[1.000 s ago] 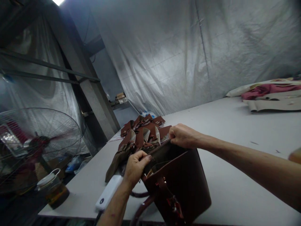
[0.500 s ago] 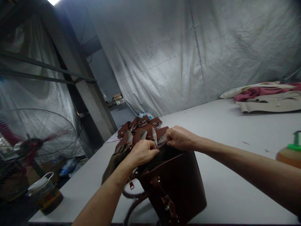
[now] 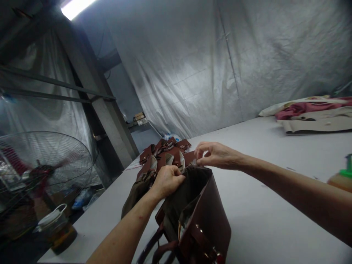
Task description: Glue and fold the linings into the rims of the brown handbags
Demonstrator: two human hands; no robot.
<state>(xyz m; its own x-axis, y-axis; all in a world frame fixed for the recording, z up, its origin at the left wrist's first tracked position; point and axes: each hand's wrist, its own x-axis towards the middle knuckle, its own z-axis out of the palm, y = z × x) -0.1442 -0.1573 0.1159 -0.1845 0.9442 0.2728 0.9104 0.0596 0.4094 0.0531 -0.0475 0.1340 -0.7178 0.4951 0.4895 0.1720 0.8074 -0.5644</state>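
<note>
A dark brown leather handbag (image 3: 211, 223) stands on the white table (image 3: 275, 212) in front of me, mouth open, olive lining (image 3: 189, 194) showing. My left hand (image 3: 166, 179) is closed on the bag's far left rim and lining. Just above the far rim, my right hand (image 3: 216, 154) pinches its fingers together; what they hold is too small to make out. The bag's handles (image 3: 156, 249) hang toward me at the bottom edge.
A pile of brown leather pieces (image 3: 165, 154) lies just beyond the bag. A lidded glass jar (image 3: 56, 229) sits at the table's left corner, a running fan (image 3: 41, 172) beyond it. Folded fabric (image 3: 313, 117) lies far right; a green-capped bottle (image 3: 342, 176) at the right edge.
The bag has tipped and its mouth opened wider toward me. My right hand lifted off the rim into a pinch. My left hand moved from the near rim to the far left rim.
</note>
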